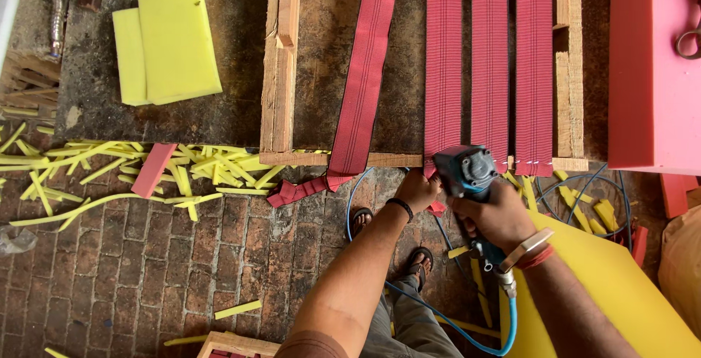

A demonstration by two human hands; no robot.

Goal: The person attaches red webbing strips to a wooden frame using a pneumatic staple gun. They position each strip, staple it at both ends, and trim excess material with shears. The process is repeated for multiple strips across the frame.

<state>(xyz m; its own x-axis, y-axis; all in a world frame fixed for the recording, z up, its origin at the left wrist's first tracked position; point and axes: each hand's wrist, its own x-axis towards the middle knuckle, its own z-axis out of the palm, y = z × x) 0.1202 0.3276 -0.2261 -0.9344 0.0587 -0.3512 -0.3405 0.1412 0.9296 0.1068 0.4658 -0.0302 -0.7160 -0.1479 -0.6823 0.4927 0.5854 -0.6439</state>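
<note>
A wooden frame (281, 66) lies on the ground with several red webbing straps across it. My left hand (418, 190) pinches the near end of one red strap (443, 59) at the frame's front rail (387, 159). My right hand (496, 216) grips a blue pneumatic staple gun (465, 172), its nose pressed at the rail beside that strap. A blue air hose (467, 332) runs from the gun's handle. Two straps to the right (511, 59) lie flat with staples along the rail. A loose strap (363, 73) slants at the left, its end on the bricks.
Yellow foam slabs (171, 44) sit at upper left, with yellow foam strips (146, 168) scattered on the brick floor. A pink foam block (653, 66) stands at the right, a yellow foam sheet (621, 292) under my right arm. My sandalled feet (420, 259) are below.
</note>
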